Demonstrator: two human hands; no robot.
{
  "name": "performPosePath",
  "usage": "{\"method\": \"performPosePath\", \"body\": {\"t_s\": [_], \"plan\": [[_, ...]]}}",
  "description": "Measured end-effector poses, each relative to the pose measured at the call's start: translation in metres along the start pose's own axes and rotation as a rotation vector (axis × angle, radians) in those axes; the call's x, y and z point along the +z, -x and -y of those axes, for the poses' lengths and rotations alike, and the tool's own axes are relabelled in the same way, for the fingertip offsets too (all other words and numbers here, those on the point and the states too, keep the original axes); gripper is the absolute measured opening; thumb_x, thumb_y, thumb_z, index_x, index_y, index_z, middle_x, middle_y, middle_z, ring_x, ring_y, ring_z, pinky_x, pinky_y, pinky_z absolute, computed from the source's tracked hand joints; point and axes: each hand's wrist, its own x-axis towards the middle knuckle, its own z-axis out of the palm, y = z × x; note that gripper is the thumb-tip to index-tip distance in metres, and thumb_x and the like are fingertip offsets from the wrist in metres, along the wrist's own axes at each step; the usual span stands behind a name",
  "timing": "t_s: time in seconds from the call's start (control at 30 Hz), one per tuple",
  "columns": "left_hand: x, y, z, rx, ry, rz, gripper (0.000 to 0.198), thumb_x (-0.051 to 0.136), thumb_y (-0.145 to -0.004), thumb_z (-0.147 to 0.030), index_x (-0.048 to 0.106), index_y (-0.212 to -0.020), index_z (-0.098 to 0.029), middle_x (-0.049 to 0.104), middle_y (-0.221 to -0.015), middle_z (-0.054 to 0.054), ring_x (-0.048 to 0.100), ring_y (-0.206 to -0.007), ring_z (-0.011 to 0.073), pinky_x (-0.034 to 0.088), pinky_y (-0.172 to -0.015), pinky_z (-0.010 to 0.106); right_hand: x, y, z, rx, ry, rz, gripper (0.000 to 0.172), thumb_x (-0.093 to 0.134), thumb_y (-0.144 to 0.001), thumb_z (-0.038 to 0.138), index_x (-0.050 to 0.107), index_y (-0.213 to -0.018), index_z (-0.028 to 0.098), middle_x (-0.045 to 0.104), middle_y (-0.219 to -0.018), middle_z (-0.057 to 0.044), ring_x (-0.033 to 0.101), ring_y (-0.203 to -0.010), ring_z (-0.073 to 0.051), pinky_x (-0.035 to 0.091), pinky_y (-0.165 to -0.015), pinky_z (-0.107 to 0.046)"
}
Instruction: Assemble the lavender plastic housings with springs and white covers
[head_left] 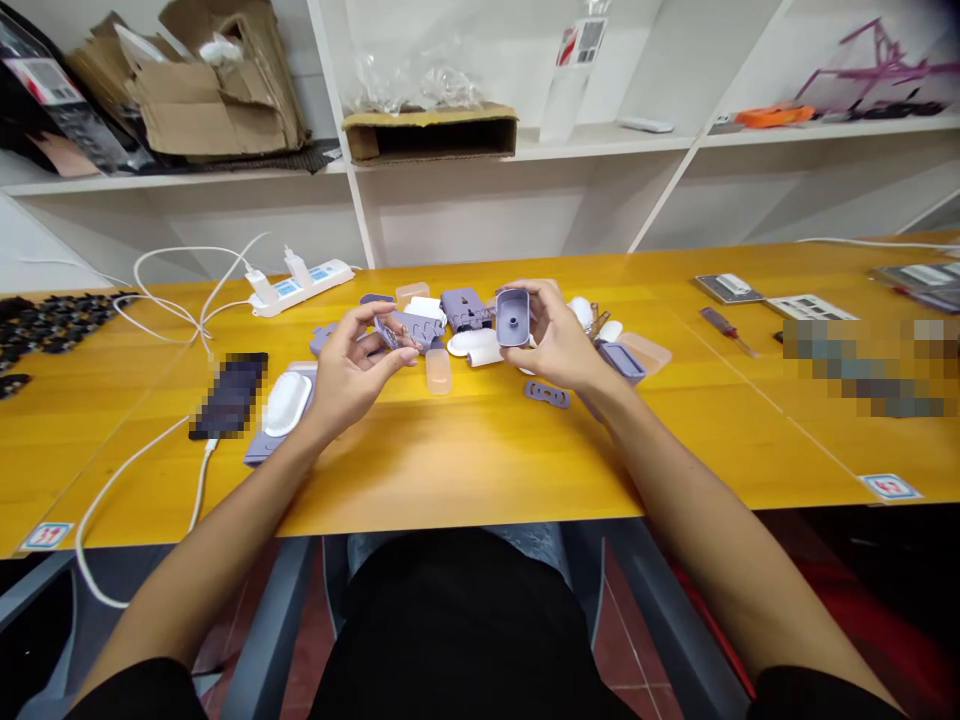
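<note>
Head view: holed lilac casing (513, 318) in right hand (561, 340)

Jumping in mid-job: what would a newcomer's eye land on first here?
The yellow wooden table grabs attention, strewn mid-surface with lilac plastic parts and white pieces. At its centre, the right hand holds up a hollow lilac housing, and the left hand holds a flat lilac piece. A white power strip sits toward the table's back edge.
</note>
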Motion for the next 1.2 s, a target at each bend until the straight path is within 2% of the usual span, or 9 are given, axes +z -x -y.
{"method": "performPosePath", "body": {"t_s": [0.17,0.37,0.63,0.93,1.2], "plan": [[0.002,0.005,0.004,-0.037,0.020,-0.036,0.052,0.090,-0.089,-0.026,0.062,-0.133,-0.023,0.069,-0.112,0.004,0.081,-0.097,0.0191,0.074,-0.082,0.034,-0.002,0.006,0.008,-0.002,-0.089,0.036,0.079,0.084,-0.071,0.020,0.057,-0.144,0.037,0.047,-0.147,-0.009,0.056,-0.143,-0.036,0.057,-0.116,-0.056],[0.005,0.012,0.002,0.008,-0.024,-0.029,0.050,0.088,-0.091,-0.025,0.062,-0.134,-0.023,0.069,-0.113,0.004,0.080,-0.100,0.0179,0.072,-0.087,0.032,0.002,0.008,0.015,0.002,-0.167,0.073,0.074,0.088,-0.075,0.028,0.055,-0.141,0.036,0.052,-0.150,-0.009,0.057,-0.143,-0.033,0.053,-0.122,-0.054],[0.005,0.017,0.000,0.031,-0.149,-0.014,0.051,0.088,-0.092,-0.031,0.064,-0.137,-0.024,0.072,-0.120,0.007,0.081,-0.102,0.0199,0.071,-0.094,0.036,0.003,0.010,0.023,-0.028,-0.052,0.081,0.072,0.089,-0.079,0.036,0.055,-0.143,0.035,0.052,-0.149,-0.011,0.056,-0.142,-0.035,0.057,-0.116,-0.054],[0.004,0.018,0.002,0.080,-0.224,0.016,0.048,0.084,-0.095,-0.028,0.064,-0.138,-0.024,0.073,-0.120,0.007,0.081,-0.103,0.0198,0.070,-0.091,0.034,0.001,0.011,0.024,-0.139,0.072,0.100,0.073,0.080,-0.080,0.021,0.054,-0.148,0.035,0.052,-0.149,-0.012,0.052,-0.147,-0.037,0.054,-0.118,-0.057],[0.004,0.019,0.004,0.076,-0.195,0.012,0.051,0.087,-0.093,-0.029,0.064,-0.139,-0.024,0.072,-0.120,0.007,0.081,-0.104,0.0197,0.070,-0.090,0.033,0.002,0.013,0.026,-0.137,0.144,0.121,0.078,0.080,-0.082,0.023,0.052,-0.153,0.037,0.050,-0.149,-0.013,0.050,-0.149,-0.038,0.053,-0.121,-0.060]]}}
